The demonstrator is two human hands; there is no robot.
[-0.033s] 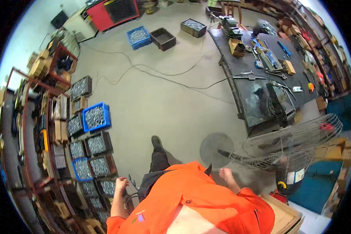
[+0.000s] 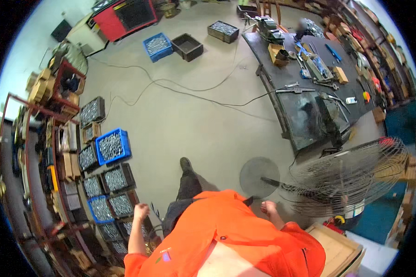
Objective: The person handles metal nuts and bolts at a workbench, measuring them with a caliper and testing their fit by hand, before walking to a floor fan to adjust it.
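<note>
My left hand (image 2: 142, 211) hangs at my left side with its fingers loosely curled and nothing visible in them. It is nearest to the dark bins of small metal parts (image 2: 120, 204) on the floor by the shelves, without touching them. My right hand (image 2: 267, 207) is held low at my right side, fingers curled in, also with nothing showing in it. Close to it are the round fan base (image 2: 259, 177) and the wire cage of a large floor fan (image 2: 346, 173). One dark shoe (image 2: 186, 165) points forward on the floor.
A dark workbench (image 2: 305, 111) with tools stands ahead right. Cables (image 2: 189, 87) cross the floor. A blue bin (image 2: 113, 146) of metal parts heads the left row; more bins (image 2: 187, 47) stand at the back. Shelves (image 2: 55, 161) line the left. A wooden box (image 2: 333, 247) is behind right.
The view has shifted slightly. My left hand has moved a little forward. The fingers of my right hand look more curled. The fan cage appears a little lower.
</note>
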